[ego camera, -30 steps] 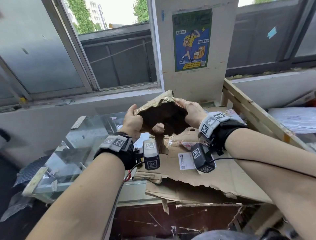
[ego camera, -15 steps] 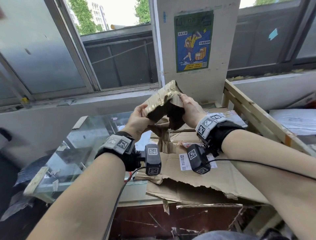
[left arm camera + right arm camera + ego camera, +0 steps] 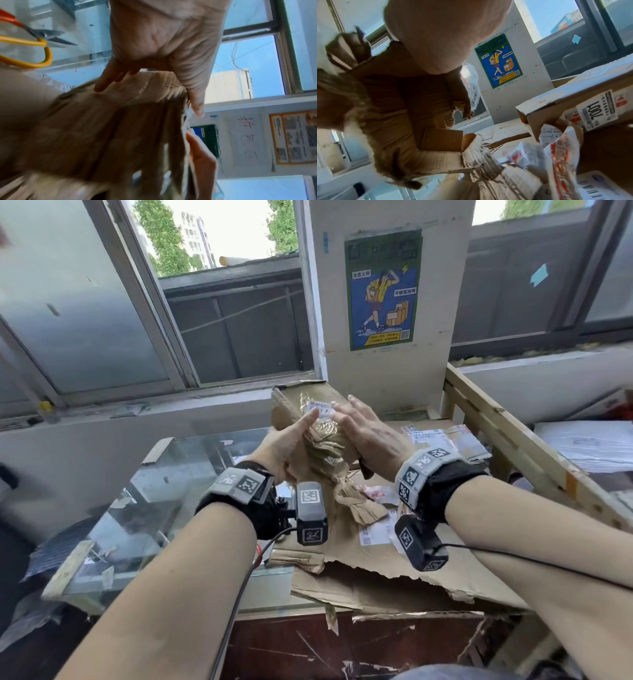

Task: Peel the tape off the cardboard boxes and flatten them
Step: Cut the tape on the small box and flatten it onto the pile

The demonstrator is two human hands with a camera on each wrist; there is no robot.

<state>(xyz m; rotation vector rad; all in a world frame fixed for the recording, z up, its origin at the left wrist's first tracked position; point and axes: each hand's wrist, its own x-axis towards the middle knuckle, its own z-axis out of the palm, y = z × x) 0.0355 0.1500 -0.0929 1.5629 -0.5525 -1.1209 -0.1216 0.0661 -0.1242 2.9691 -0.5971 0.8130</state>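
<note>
A small crumpled cardboard box [image 3: 301,405], wrapped in glossy tape, is held up above the table at chest height. A white label [image 3: 320,407] sits on its upper face. My left hand [image 3: 287,440] grips the box from the left, thumb lying across the top face and fingers underneath. In the left wrist view those fingers [image 3: 106,81] lie against the blurred box [image 3: 102,128]. My right hand [image 3: 356,422] rests against the right side with straight fingers reaching to the label. In the right wrist view only my palm [image 3: 440,33] shows above the torn flaps [image 3: 393,108].
Flattened torn cardboard [image 3: 376,577] covers the table under my hands, beside a glass panel [image 3: 154,501] at the left. A wooden frame [image 3: 513,440] runs along the right. Scissors [image 3: 34,43] lie on the glass. Labelled boxes [image 3: 573,105] stand at the right.
The box has been turned so that its taped, labelled face points up instead of its dark open side. My right hand went from gripping the edge to lying flat on top.
</note>
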